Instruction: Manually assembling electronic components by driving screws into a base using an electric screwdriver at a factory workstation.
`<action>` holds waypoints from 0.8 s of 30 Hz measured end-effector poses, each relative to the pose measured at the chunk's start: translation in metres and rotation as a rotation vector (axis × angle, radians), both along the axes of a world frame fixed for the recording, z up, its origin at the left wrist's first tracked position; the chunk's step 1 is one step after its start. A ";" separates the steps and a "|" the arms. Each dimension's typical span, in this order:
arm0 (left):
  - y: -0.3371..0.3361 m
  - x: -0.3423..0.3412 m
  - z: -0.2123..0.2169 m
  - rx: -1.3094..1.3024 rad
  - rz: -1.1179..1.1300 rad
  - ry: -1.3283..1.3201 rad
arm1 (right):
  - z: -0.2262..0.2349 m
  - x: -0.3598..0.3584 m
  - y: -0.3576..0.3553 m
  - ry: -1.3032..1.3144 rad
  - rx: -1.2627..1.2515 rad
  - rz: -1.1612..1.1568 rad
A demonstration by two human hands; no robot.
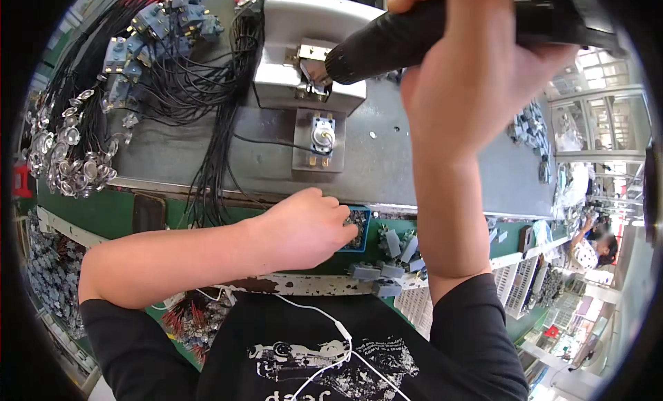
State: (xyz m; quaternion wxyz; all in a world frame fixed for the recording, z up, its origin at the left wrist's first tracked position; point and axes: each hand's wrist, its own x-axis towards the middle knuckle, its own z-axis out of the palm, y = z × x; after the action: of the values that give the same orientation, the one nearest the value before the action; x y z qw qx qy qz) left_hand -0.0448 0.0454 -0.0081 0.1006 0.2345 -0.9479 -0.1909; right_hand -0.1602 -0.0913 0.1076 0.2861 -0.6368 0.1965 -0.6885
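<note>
My right hand (pixel 476 83) is raised at the upper right, wrapped round a thick black cylindrical tool that looks like a power screwdriver (pixel 394 45). The tool's ribbed end points left, in front of a white block (pixel 297 18) with a metal bracket (pixel 314 63). Its tip is hard to make out. Below stands a metal fixture (pixel 301 125) bearing a small switch-like part (pixel 323 134) with a round centre, brass terminals and a black wire. My left hand (pixel 311 228) is closed at the bench's near edge, over a blue tray (pixel 364 228) of small parts; its fingertips are hidden.
Bundled black wires (pixel 231 90) with grey-blue switch blocks (pixel 152 25) and shiny metal discs (pixel 72 152) lie at the left. Several grey-blue blocks (pixel 390 266) sit below the bench edge, with more at the right (pixel 530 135). Another person (pixel 590 251) is far right.
</note>
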 end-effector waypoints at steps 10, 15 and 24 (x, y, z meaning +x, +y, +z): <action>-0.011 0.004 0.004 0.152 -0.024 0.150 | -0.011 0.046 -0.059 -0.218 -0.774 0.284; -0.013 0.009 0.014 0.165 -0.045 0.118 | -0.014 0.045 -0.031 -0.119 -0.703 0.416; -0.047 0.054 0.037 -0.113 0.524 0.386 | -0.001 0.006 0.058 -0.137 0.354 -0.021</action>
State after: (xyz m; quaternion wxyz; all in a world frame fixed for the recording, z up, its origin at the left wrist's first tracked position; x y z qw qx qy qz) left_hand 0.0095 -0.0017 0.0286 0.3369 0.4241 -0.8278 -0.1465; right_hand -0.1540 -0.0332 0.1066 0.3991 -0.5262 0.3014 -0.6877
